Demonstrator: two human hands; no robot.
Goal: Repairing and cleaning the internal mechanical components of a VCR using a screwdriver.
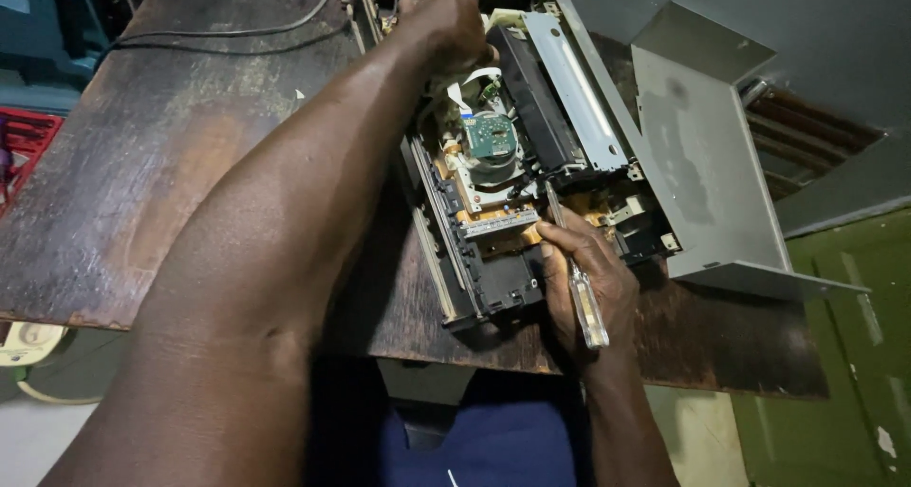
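Observation:
An opened electronic device (517, 178) with an exposed mechanism, a small green circuit board (489, 138) and an orange board lies on a dark wooden table (142, 164). My left hand (454, 24) reaches over the device's far end and grips its upper edge near white ribbon cables. My right hand (588, 278) holds a screwdriver (576, 273) with a clear handle; its metal tip points up into the mechanism beside the black frame. A grey metal cover (707, 164) stands tilted off the device's right side.
Black cables (218, 33) run across the table's far end. A red crate (24, 140) and a teal case (47, 31) sit at the left. Green floor or panels (845, 354) lie at the right. My dark blue trousers (484, 440) show below the table edge.

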